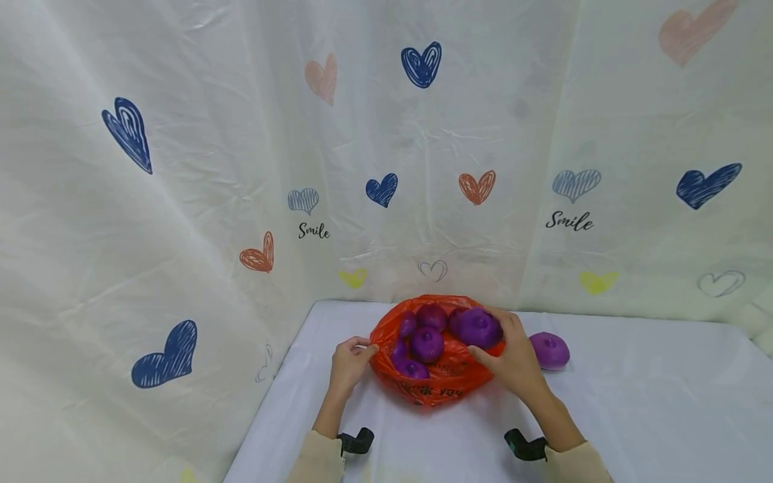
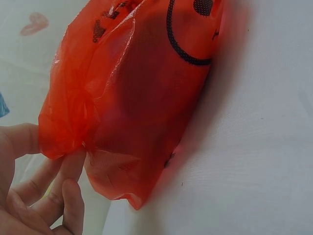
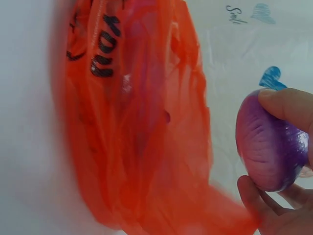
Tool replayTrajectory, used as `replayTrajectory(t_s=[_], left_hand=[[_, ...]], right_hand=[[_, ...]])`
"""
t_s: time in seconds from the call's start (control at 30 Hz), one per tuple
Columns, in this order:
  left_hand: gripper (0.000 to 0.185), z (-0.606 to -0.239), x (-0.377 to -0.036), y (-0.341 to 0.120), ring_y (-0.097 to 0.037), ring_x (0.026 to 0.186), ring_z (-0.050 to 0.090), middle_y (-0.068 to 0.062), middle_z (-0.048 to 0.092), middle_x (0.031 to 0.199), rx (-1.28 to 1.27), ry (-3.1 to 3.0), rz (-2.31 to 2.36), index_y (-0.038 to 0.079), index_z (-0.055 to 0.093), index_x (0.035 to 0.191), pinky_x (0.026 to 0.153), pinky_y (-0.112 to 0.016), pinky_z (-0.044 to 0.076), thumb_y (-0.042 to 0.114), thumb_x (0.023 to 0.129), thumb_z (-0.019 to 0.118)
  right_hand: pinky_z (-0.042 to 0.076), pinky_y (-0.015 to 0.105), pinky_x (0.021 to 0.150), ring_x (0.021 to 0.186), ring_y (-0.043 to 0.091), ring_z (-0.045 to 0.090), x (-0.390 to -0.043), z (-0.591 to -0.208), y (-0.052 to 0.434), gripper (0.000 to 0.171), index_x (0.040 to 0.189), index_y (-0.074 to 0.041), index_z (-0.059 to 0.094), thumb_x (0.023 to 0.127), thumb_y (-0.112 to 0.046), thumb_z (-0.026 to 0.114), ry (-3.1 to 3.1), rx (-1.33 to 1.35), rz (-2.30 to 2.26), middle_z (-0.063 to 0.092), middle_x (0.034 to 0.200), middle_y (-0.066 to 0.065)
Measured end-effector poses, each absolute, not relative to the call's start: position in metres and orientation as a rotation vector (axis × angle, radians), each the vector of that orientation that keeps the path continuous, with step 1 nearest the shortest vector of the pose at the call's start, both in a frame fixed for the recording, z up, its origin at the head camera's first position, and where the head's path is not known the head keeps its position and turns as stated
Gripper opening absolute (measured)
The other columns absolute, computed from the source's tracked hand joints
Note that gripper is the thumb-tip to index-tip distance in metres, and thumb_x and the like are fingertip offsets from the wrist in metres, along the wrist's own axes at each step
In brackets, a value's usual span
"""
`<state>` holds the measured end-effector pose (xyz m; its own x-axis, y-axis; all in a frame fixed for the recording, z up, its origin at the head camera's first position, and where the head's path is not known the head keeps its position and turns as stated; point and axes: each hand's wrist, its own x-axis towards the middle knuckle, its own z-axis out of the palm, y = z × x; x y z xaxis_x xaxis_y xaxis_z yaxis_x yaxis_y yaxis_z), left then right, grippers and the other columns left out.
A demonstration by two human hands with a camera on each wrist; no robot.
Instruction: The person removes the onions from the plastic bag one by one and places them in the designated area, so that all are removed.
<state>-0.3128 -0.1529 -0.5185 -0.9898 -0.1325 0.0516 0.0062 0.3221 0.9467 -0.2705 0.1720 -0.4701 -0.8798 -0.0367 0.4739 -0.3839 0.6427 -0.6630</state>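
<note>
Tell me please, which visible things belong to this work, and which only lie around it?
In the work:
red bag, pinched by left hand
held purple piece, in right hand
bagged purple pieces
probably the loose purple piece at right

Only around:
white table
heart-printed cloth
black wrist devices

At centre frame you have one red bag, with at least five overlapping purple rounds inside. You have one held purple piece, one loose purple piece right of centre, and two black wrist devices near the bottom.
</note>
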Motion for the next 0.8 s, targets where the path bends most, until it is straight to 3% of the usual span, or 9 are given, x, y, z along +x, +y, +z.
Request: replayTrajectory(t_s=[0.07,0.23,0.3,0.43,0.57,0.8], left_hand=[[0.019,-0.519,-0.313,-0.153,-0.014,0.064,0.051,-0.003,0.070,0.075,0.117,-2.455,-1.758,0.007,0.072,0.101,0.055,-0.026,0.039,0.024,0.093,0.072],[0.019,-0.520,-0.314,-0.153,-0.014,0.063,0.051,-0.004,0.070,0.074,0.119,-2.448,-1.760,0.007,0.072,0.100,0.055,-0.025,0.039,0.024,0.092,0.073],[0.019,-0.520,-0.313,-0.153,-0.015,0.063,0.051,-0.004,0.070,0.074,0.122,-2.449,-1.758,0.007,0.072,0.100,0.056,-0.025,0.039,0.024,0.093,0.072],[0.019,-0.519,-0.313,-0.153,-0.015,0.064,0.051,-0.005,0.070,0.075,0.131,-2.457,-1.754,0.007,0.072,0.101,0.056,-0.026,0.040,0.024,0.093,0.072],[0.019,-0.519,-0.313,-0.152,-0.015,0.064,0.051,-0.006,0.070,0.076,0.136,-2.464,-1.749,0.007,0.072,0.101,0.056,-0.026,0.039,0.024,0.093,0.072],[0.019,-0.519,-0.313,-0.153,-0.015,0.063,0.050,-0.006,0.070,0.076,0.129,-2.470,-1.745,0.008,0.072,0.102,0.055,-0.025,0.038,0.025,0.093,0.072]], right_hand=[[0.052,0.058,0.099,0.124,0.038,0.055,-0.270,-0.467,0.177,0.078,0.147,-0.008,0.045,0.082,-0.016,0.086,-2.410,0.339,1.116,0.050,0.140,0.019],[0.056,0.033,0.088,0.116,0.033,0.058,-0.268,-0.462,0.191,0.078,0.146,-0.007,0.047,0.081,-0.015,0.087,-2.349,0.313,1.085,0.052,0.134,0.018],[0.055,0.030,0.086,0.115,0.035,0.058,-0.267,-0.460,0.197,0.078,0.146,-0.006,0.046,0.081,-0.014,0.087,-2.340,0.289,1.080,0.052,0.135,0.020],[0.059,0.047,0.088,0.118,0.041,0.056,-0.267,-0.456,0.208,0.078,0.148,-0.005,0.044,0.082,-0.014,0.086,-2.348,0.237,1.086,0.050,0.139,0.022],[0.054,0.066,0.089,0.122,0.047,0.053,-0.265,-0.452,0.220,0.079,0.150,-0.006,0.041,0.085,-0.018,0.084,-2.365,0.196,1.113,0.047,0.142,0.024],[0.051,0.069,0.089,0.122,0.051,0.051,-0.261,-0.447,0.238,0.080,0.153,-0.007,0.039,0.087,-0.023,0.082,-2.379,0.117,1.128,0.044,0.145,0.027]])
